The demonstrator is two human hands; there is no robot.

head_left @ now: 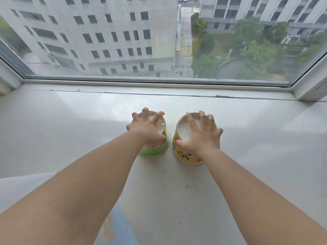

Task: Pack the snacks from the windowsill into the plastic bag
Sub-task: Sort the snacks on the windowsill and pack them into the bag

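Two upside-down snack cups stand side by side on the white windowsill (70, 131). My left hand (146, 128) lies over the green cup (159, 149), its fingers spread and curled over the white base and its thumb on the cup's side. Over the yellow cup (184, 156) is my right hand (201, 135), fingers reaching across the white base to the far rim, thumb pressed on the near side. Both cups rest on the sill. No plastic bag is in view.
The window pane (159, 41) and its frame (159, 82) run along the back of the sill, with side frames at the far left and far right. A blurred blue shape (118, 227) shows below the sill's near edge.
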